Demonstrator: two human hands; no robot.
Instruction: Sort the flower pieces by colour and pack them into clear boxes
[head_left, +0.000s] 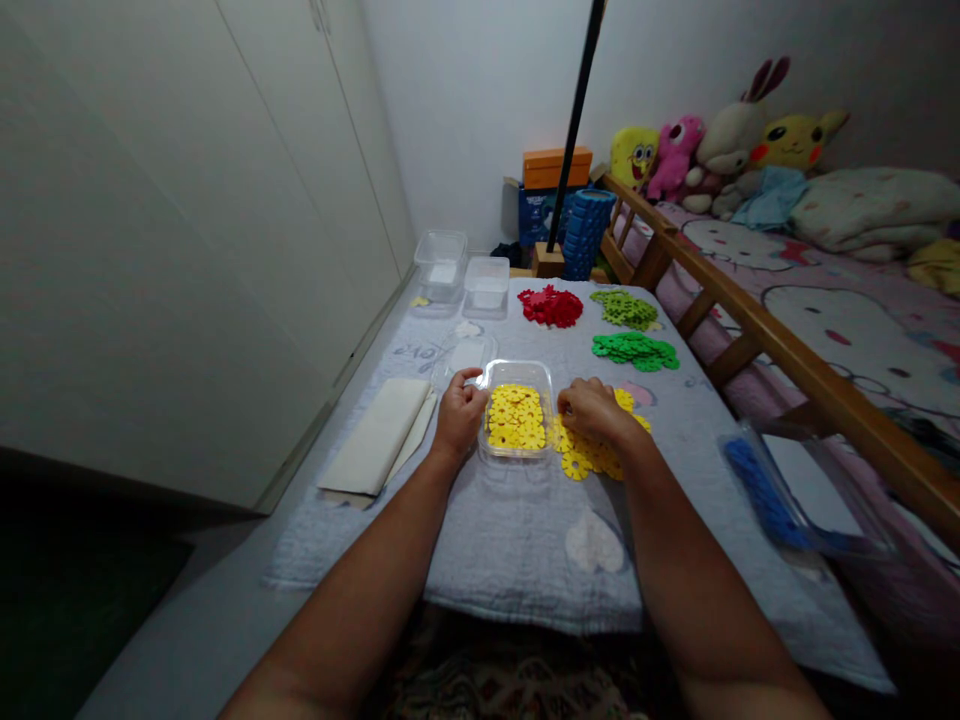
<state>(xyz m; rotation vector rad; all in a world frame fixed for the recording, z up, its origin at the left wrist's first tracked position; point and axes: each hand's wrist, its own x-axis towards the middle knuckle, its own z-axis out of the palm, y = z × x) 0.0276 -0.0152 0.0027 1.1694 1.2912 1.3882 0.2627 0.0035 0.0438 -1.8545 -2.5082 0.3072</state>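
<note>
A clear plastic container (515,372) stands at the middle of the cloth-covered table, partly filled with yellow flower-shaped plastic discs (516,420). Against its left wall is my left hand (460,412), fingers bent and thumb near the index finger, steadying the side. On the right, my right hand (591,408) is down on a loose pile of the same yellow discs (576,464), its fingers curled in on some of them. The hand hides part of that pile and its own fingertips. A transparent lid (480,345) lies flat behind my left hand.
Behind are red pieces (551,307), light green pieces (625,310), green pieces (636,350) and two clear containers (441,262) (487,285). Folded paper (379,435) lies left. A box with blue pieces (772,500) sits right, by the bed's wooden rail (712,295).
</note>
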